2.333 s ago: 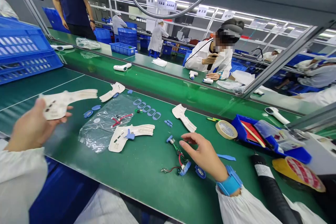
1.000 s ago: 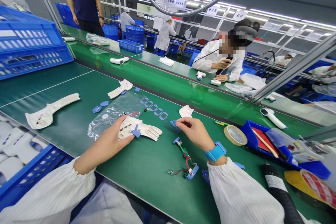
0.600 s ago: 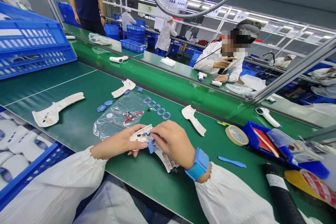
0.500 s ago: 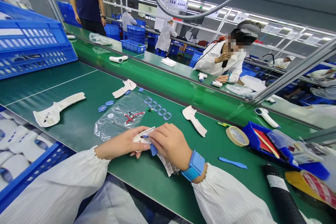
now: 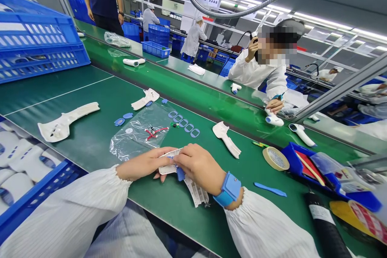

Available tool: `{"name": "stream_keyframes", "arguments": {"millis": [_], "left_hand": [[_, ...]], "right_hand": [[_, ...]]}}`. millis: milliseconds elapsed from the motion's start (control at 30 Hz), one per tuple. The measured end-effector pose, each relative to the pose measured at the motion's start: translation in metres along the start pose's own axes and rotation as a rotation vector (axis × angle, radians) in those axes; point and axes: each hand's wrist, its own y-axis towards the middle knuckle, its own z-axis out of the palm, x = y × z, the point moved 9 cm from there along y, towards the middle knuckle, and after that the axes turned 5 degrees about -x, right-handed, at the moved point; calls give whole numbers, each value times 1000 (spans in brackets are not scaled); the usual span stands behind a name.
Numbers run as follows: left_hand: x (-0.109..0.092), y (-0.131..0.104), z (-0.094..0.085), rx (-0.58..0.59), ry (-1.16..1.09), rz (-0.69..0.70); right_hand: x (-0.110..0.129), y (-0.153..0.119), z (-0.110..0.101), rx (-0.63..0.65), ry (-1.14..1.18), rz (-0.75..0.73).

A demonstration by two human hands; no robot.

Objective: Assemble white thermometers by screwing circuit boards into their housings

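A white plastic shell with a blue part lies between my hands over the green table. My left hand grips its upper end, thumb on top. The bent fingers of my right hand, a blue band on the wrist, press on the inside of the same shell; what lies under the fingertips is hidden. Just beyond are a clear plastic bag with red wires on it, and a row of blue rings. Another white shell rests to the right.
Blue crates stand at the left. At the right are a tape roll, a blue tray, a blue pry tool and a black screwdriver. Across the green belt, a person's hand touches a white device.
My left thumb has moved further in over the shell, beside my right fingertips. Across the belt, the person's hand has moved right and nearer with a white device. The view has shifted slightly.
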Motion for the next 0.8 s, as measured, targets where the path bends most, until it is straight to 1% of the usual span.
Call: {"name": "stream_keyframes", "arguments": {"millis": [133,167,233,300,433,500,600,667,733,800], "left_hand": [[0,1,0,3,-7,-15],[0,1,0,1,-11,-20],[-1,2,-1,-9,-30,-17],[-1,3,-2,-11,-51,-14],[0,3,-3,-10,-43,-12],[1,4,-5,-34,-21,-7],[2,4,-9,-79,4,12],[1,5,-10,-97,10,22],[-1,5,-8,-100,14,26],[-5,5,-5,-87,18,38]], "right_hand": [[-24,2,0,29,350,263],[-28,1,2,44,414,314],[-31,1,5,70,486,361],[-30,1,6,72,501,368],[-32,-1,8,34,454,414],[-32,-3,8,23,442,424],[-36,-6,0,-50,415,437],[-42,-9,-6,-100,401,475],[-50,-13,-3,-70,441,537],[-54,-17,9,27,550,595]]}}
